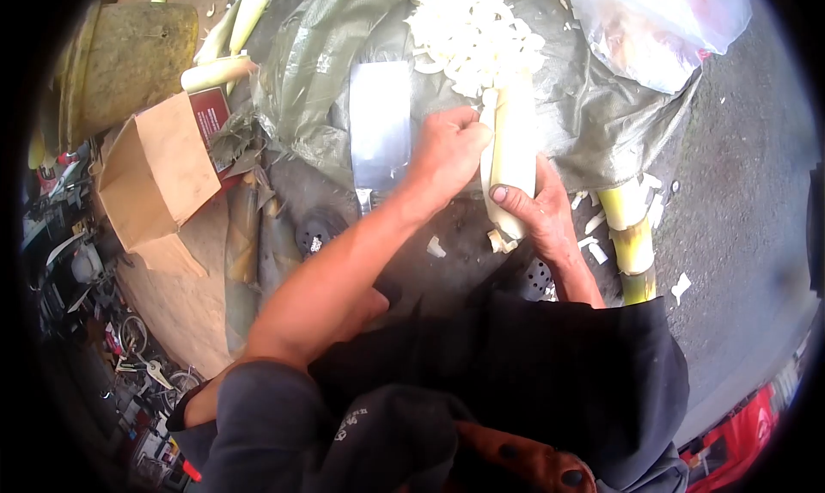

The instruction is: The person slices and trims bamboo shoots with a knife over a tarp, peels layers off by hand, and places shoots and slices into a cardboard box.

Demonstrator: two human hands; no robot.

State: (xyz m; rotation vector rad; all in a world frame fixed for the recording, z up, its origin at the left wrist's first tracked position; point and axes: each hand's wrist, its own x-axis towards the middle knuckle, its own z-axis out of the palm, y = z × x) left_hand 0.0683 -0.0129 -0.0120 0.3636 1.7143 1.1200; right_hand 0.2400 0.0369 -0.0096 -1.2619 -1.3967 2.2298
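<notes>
A pale, peeled bamboo shoot (514, 141) is held lengthwise in front of me. My right hand (548, 214) grips its lower right side, with the thumb on top and the fingers hidden underneath. Closed into a fist, my left hand (451, 143) presses at the shoot's left edge, where a pale outer layer (488, 115) stands slightly apart. A wide-bladed cleaver (381, 115) lies left of my left hand, its handle toward me. Beyond the shoot's far end is a heap of white cut bamboo pieces (468, 29) on a grey-green woven plastic sheet (593, 141).
A clear plastic bag (657, 33) sits at the back right. Bamboo shoot sections (632, 240) and peel scraps lie on the ground at right. On the left are an open cardboard box (159, 175), a yellowish bucket (137, 59) and unpeeled shoots (243, 244).
</notes>
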